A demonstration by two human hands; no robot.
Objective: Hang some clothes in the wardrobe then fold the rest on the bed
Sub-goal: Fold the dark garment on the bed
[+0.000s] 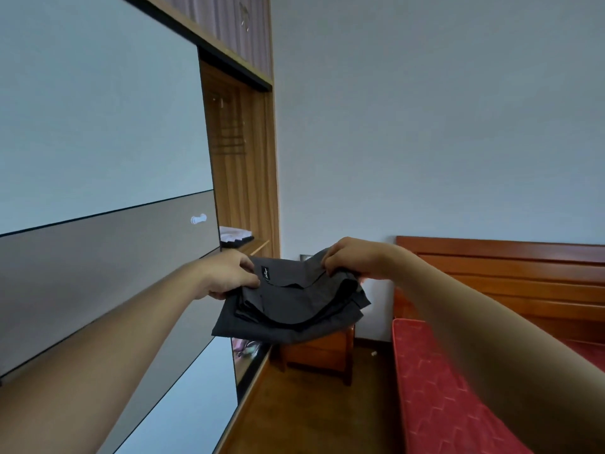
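both bare arms reach forward and up, nearly straight, the left hand (229, 275) pinching the near-left edge of a dark folded garment (291, 303) with thumb on top, the right hand (347, 257) level with it, fingers curled down gripping the far-right edge.

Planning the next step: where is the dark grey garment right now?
In the head view it is centre frame: the dark grey garment is held in the air between the left hand and right hand, beside the open wardrobe.
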